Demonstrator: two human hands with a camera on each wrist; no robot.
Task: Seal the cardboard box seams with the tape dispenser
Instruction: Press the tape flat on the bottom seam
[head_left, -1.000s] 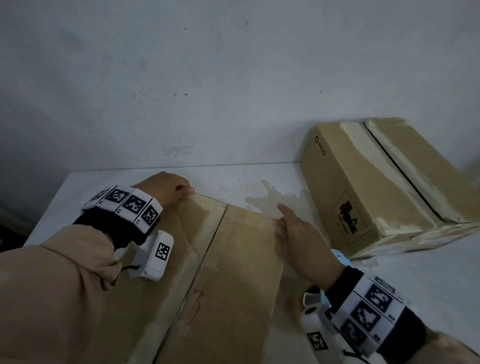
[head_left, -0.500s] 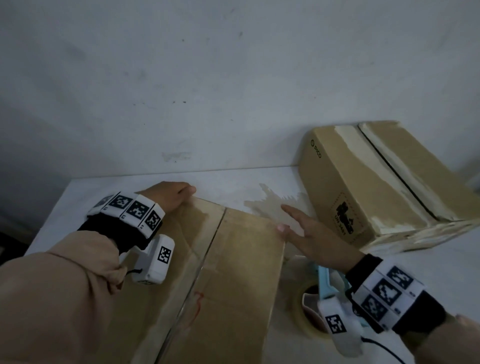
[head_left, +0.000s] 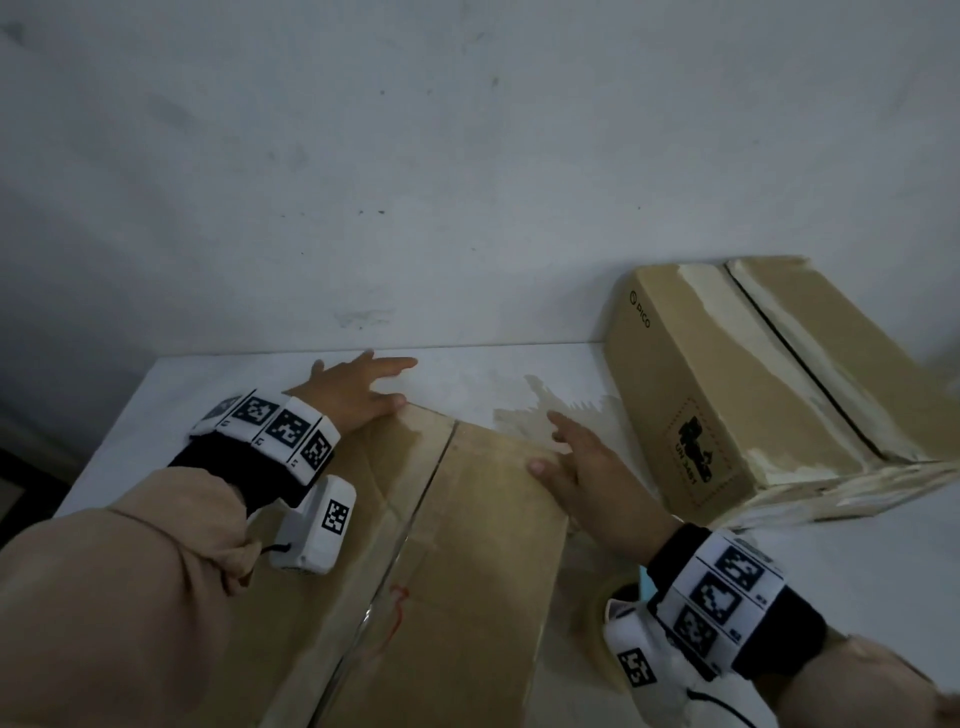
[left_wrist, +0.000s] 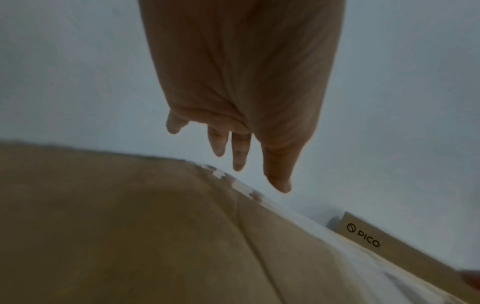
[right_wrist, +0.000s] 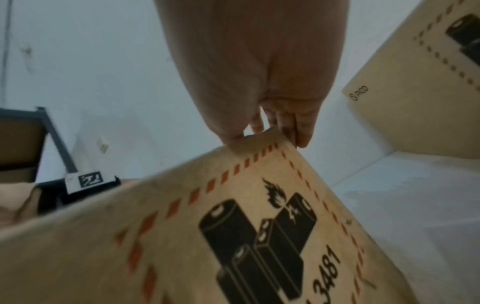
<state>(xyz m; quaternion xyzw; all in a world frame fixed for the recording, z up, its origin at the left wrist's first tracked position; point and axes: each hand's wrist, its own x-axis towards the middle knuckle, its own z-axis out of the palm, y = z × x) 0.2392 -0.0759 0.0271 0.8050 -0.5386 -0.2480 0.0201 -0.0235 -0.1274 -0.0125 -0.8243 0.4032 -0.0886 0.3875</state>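
Observation:
A brown cardboard box (head_left: 467, 571) lies on the white table (head_left: 208, 395), its centre seam (head_left: 415, 525) running away from me. My left hand (head_left: 374, 384) hovers at the box's far left corner, fingers (left_wrist: 239, 152) straight and spread past the far edge, holding nothing. At the far right corner is my right hand (head_left: 566, 457): the thumb rests on the top edge (right_wrist: 249, 144) and the straight fingers (right_wrist: 298, 131) reach beyond it. The tape dispenser (head_left: 608, 608), a clear tape roll with a blue part, lies on the table under my right wrist, mostly hidden.
A second, larger cardboard box (head_left: 753, 389), printed PICO with a battery label, stands tilted at the back right, close to my right hand. A pale stain (head_left: 540, 415) marks the table between the boxes. A white wall (head_left: 467, 182) closes off the table's far edge.
My left hand's fingers have straightened and stretched past the box's far edge. My right hand lifted off the box's right edge, then came back to the far right corner.

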